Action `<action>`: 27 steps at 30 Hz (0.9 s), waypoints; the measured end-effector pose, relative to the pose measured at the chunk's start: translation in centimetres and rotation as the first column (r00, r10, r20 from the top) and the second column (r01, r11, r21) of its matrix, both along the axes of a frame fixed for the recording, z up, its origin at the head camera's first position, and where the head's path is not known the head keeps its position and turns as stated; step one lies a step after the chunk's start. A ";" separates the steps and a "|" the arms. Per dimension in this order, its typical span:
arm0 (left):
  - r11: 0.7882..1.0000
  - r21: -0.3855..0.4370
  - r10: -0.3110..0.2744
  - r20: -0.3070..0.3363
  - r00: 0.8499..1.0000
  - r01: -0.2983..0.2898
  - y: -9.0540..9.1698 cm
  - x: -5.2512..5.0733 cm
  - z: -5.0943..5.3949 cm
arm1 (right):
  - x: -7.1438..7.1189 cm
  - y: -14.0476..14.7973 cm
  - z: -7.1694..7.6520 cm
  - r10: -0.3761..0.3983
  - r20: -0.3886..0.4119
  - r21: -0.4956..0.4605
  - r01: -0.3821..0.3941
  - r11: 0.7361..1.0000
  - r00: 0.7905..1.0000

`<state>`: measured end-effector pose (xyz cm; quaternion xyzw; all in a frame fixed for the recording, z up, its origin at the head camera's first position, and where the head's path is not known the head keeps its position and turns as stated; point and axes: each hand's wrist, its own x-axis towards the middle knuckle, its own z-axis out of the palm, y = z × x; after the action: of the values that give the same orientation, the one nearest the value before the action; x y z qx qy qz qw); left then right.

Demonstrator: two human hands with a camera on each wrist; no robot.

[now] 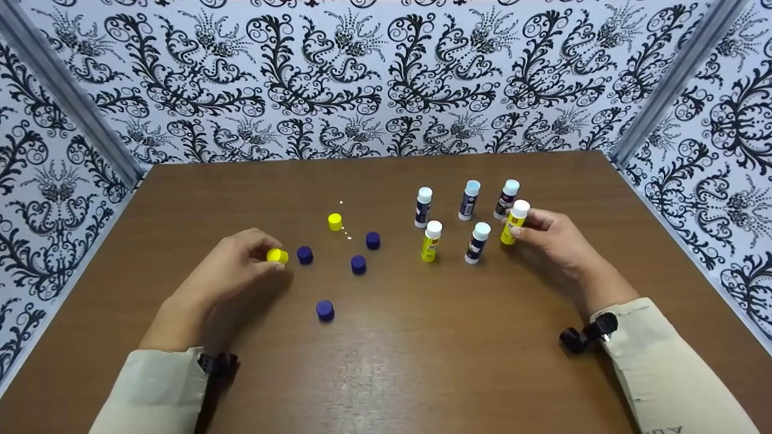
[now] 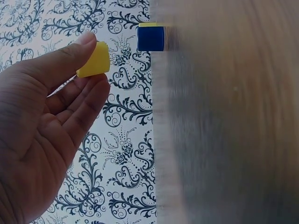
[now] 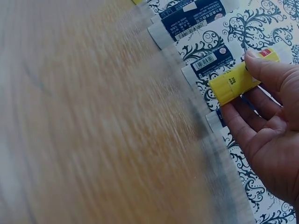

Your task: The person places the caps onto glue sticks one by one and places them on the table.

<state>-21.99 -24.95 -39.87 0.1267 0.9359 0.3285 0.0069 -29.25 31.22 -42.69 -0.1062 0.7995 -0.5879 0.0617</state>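
A yellow cap (image 1: pixel 277 256) is pinched between the thumb and fingers of my left hand (image 1: pixel 232 265); the left wrist view shows the same yellow cap (image 2: pixel 94 60) held off the table. My right hand (image 1: pixel 558 241) grips a yellow glue stick (image 1: pixel 514 223) with a white top, held upright among the other sticks. Nearby stand another yellow glue stick (image 1: pixel 430 242) and several dark blue ones, such as the dark blue glue stick (image 1: pixel 476 244) just left of my right hand. A dark blue cap (image 1: pixel 305 255) lies right beside my left hand.
On the brown table (image 1: pixel 410 361), a second yellow cap (image 1: pixel 335 222) and more dark blue caps, among them one dark blue cap (image 1: pixel 325 310) nearer the front, lie left of the sticks. Small white crumbs (image 1: pixel 347 235) are scattered by the yellow cap. Patterned walls (image 1: pixel 386 78) enclose the back and sides.
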 end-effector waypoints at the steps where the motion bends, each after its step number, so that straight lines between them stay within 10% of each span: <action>1: 1.000 0.002 0.001 0.003 1.000 -0.001 0.1 0.0 0.0 | 0.0 0.0 0.1 0.000 -0.002 -0.006 0.000 1.000 1.000; 27: 0.997 0.070 -0.032 -0.075 0.997 0.037 1.1 0.3 0.5 | 0.8 -0.6 1.1 -0.028 -0.075 -0.030 0.026 0.999 0.997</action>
<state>-21.69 -23.86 -39.38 0.1551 0.9210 0.3564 -0.0266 -28.44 30.59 -41.59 -0.1185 0.7940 -0.5959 0.0218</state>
